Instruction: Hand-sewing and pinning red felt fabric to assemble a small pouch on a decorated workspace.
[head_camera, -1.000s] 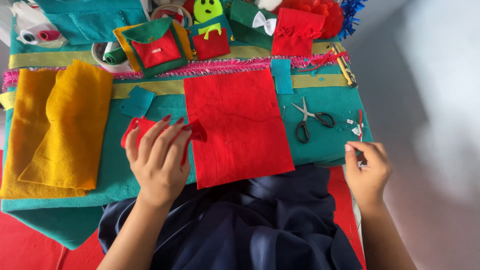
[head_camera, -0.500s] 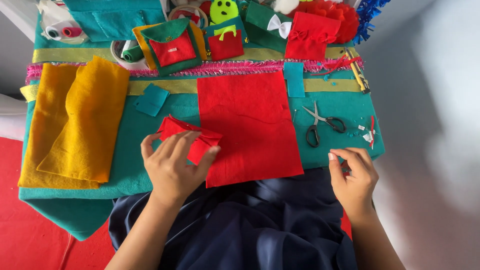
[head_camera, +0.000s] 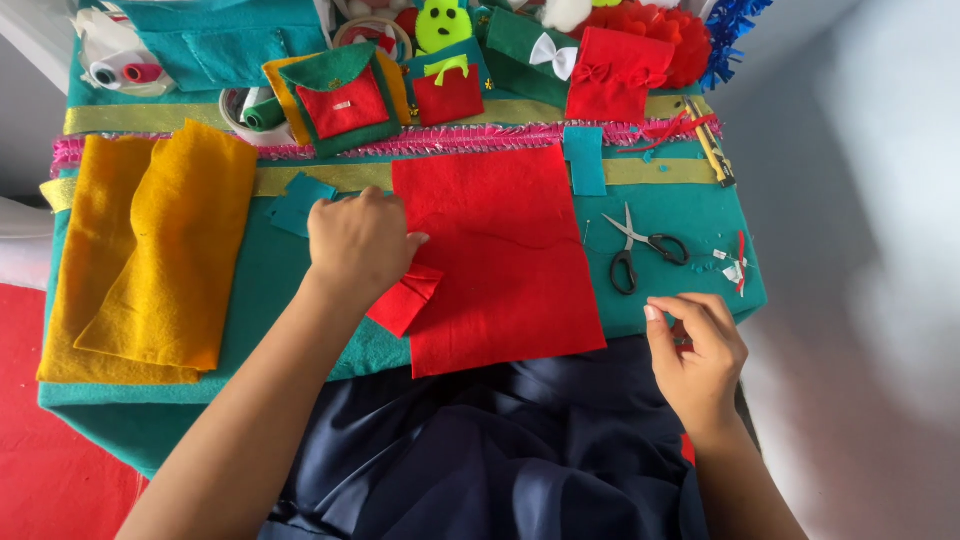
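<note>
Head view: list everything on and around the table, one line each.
large felt sheet: 1, red, table centre
small felt piece: 1, red, folded, under left hand
felt cloths: 2, yellow-orange, table left
scissors: 1, black handles, right of red sheet
felt strip: 1, teal, above scissors
felt scrap: 1, teal, left of red sheet
fringe trim: 1, pink, across table
felt pouches: several, red and green, far edge
table cover: 1, teal
left hand: pressing small felt piece
right hand: at table's near right edge
</note>
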